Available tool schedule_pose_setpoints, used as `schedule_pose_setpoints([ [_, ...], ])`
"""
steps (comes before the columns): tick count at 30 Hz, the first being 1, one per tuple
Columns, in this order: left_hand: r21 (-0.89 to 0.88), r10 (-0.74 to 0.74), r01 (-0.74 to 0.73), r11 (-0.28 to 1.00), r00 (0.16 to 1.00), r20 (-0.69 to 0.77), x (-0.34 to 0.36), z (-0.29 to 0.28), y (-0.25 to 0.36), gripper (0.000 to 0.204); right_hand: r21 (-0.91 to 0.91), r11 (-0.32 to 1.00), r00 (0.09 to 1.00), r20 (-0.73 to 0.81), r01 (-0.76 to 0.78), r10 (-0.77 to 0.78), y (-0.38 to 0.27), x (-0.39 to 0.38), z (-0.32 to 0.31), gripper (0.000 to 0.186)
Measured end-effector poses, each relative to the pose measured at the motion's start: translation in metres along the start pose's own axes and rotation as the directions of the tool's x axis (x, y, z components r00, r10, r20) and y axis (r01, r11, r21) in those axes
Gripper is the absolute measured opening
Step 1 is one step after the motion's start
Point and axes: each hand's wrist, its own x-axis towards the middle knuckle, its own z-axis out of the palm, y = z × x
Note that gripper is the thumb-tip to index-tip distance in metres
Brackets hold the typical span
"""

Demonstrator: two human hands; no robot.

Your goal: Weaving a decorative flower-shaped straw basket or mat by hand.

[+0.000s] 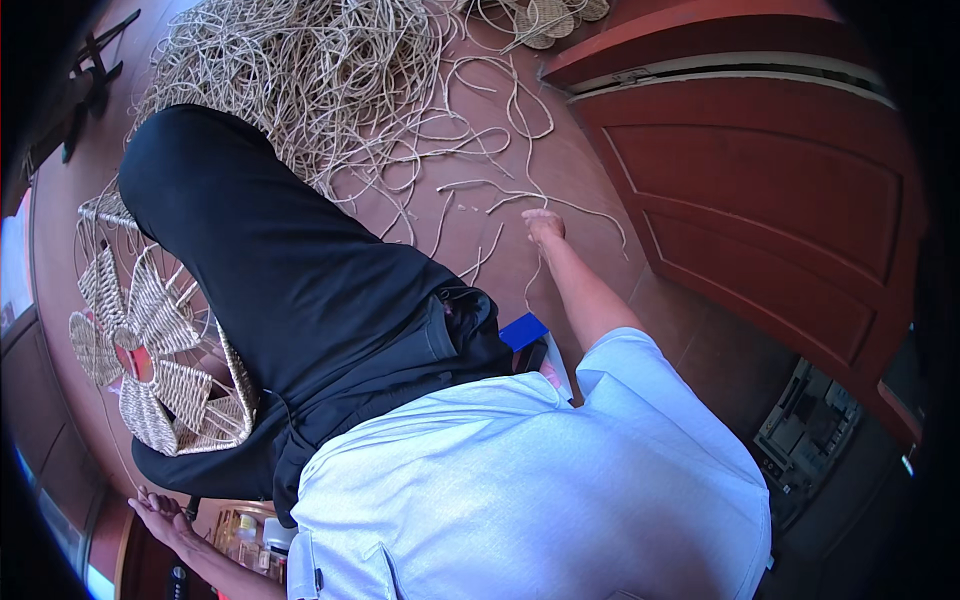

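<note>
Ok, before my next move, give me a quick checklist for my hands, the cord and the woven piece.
1. Right hand closed on cord: ok.
2. Left hand gripping the thin strand: cannot tell; the strand reaches its fingers.
3. Woven piece by the leg: ok.
4. Pile free of overlapping loops: not ok, heaped and crossing.
5. Weave tight enough: cannot tell.

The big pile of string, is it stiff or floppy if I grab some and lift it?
The pile of string would probably flop, since its loose strands bend and curl easily. A handful might drag more along, because the strands cross in a tangle. It likely wouldn't roll, as it's spread out wide.
</note>
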Motion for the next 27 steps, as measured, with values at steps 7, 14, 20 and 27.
schedule_pose_setpoints([
  [7,0.081,-0.015,0.017,0.997,1.0,-0.019,0.01,-0.011,0.032,0.051,0.358,0.902,0.97,0.041,-0.24,0.241,-0.029,0.005,0.052,0.021],
  [14,0.153,0.021,-0.018,0.988,1.0,-0.021,0.003,-0.007,0.048,0.049,0.404,0.847,0.932,0.036,-0.344,0.362,-0.044,0.037,0.068,0.034],
  [20,0.193,-0.001,0.009,0.981,0.999,-0.043,-0.011,-0.025,0.045,0.049,0.491,0.772,0.898,0.052,-0.405,0.438,-0.052,0.045,0.063,0.041],
  [27,0.236,-0.013,0.06,0.97,0.98,-0.198,-0.026,-0.032,0.043,0.051,0.448,0.78,0.871,-0.006,-0.436,0.491,-0.048,0.055,0.077,0.035],
])
